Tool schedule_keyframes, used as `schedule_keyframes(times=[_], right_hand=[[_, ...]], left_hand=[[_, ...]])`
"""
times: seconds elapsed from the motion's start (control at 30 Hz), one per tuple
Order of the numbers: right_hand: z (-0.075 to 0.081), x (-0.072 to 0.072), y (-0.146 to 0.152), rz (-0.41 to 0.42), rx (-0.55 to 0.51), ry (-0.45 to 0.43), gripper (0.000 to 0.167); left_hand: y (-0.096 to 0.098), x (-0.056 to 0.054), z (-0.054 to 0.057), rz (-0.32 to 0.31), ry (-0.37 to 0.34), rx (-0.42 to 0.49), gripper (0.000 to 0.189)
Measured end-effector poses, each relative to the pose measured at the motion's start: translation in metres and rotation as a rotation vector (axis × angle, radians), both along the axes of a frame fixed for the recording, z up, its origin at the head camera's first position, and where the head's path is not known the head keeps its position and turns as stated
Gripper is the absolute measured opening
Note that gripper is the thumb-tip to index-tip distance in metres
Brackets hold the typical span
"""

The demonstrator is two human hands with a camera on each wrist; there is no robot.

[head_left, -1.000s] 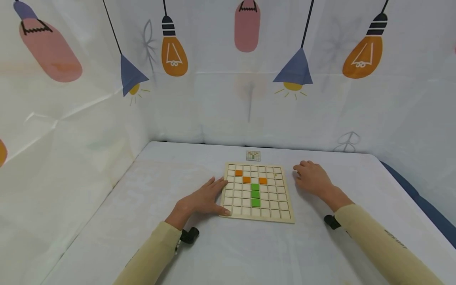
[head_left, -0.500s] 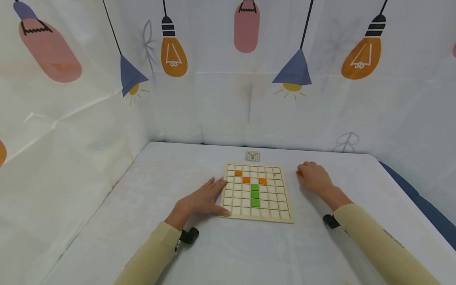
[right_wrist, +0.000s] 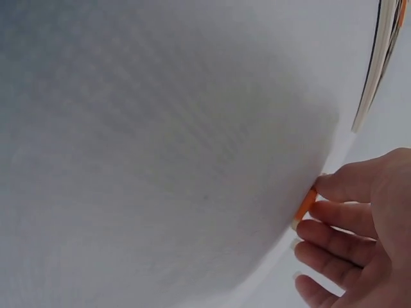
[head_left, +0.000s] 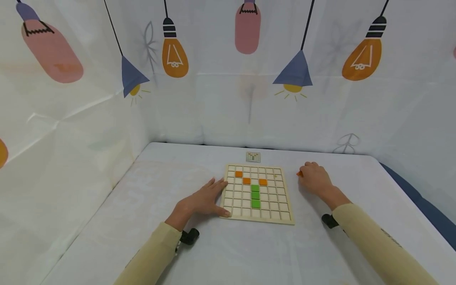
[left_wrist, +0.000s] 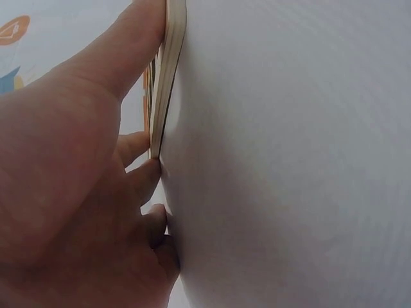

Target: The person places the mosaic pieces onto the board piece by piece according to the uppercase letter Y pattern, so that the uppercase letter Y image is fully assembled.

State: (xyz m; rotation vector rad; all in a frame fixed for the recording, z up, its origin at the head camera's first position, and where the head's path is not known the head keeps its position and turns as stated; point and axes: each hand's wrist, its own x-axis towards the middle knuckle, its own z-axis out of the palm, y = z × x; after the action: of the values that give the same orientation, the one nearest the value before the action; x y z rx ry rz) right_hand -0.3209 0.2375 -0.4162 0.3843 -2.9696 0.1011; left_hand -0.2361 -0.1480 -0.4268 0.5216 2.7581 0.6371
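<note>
A wooden grid board [head_left: 275,215] lies on the white table in the head view. Set in its squares are 3 orange tiles [head_left: 238,174] and a column of 3 green tiles [head_left: 255,195]. My left hand [head_left: 204,199] rests at the board's left edge, fingers spread and thumb on the near left corner; the left wrist view shows that thumb against the board's side [left_wrist: 168,70]. To the right of the board, my right hand [head_left: 315,181] pinches a loose orange tile [right_wrist: 306,205] between thumb and fingers, low at the table surface.
A small card with a printed grid pattern [head_left: 253,157] lies just beyond the board's far edge. White curtains [head_left: 213,107] printed with lamps and bulbs stand behind and to the left of the table. Each wrist carries a small black camera [head_left: 189,236].
My right hand has shifted slightly to the right, and an orange tile now shows at its fingertips. The left hand and the tiles on the board stay as they were.
</note>
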Motion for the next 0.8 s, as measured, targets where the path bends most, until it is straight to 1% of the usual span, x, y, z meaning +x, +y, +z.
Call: schedule_keyframes(times=[0.13,0.2,0.33,0.57,0.67,0.8], right_hand=[[0.0016,0.0004,-0.0005,0.005,-0.022,-0.009,0.016],[0.0019,0.0010,-0.0008,-0.001,-0.033,-0.021,0.023],[0.0027,0.0026,-0.0005,-0.006,-0.037,-0.026,0.028],[0.0031,0.0000,0.0016,0.021,0.004,-0.023,0.014],[0.0035,-0.0021,0.0017,0.024,0.011,-0.038,0.012],[0.0051,-0.0031,0.0012,0.027,0.010,-0.054,0.015]], left_hand=[[0.0000,-0.0007,-0.0007,-0.004,0.004,-0.004,0.109],[-0.0001,-0.0008,-0.0007,-0.004,0.005,-0.005,0.108],[-0.0003,-0.0001,0.0009,-0.004,0.006,-0.007,0.108],[0.0007,0.0020,0.0043,-0.004,-0.003,0.008,0.107],[0.0010,0.0032,0.0050,-0.002,-0.012,0.006,0.107],[0.0013,0.0037,0.0056,-0.002,-0.011,0.006,0.107]])
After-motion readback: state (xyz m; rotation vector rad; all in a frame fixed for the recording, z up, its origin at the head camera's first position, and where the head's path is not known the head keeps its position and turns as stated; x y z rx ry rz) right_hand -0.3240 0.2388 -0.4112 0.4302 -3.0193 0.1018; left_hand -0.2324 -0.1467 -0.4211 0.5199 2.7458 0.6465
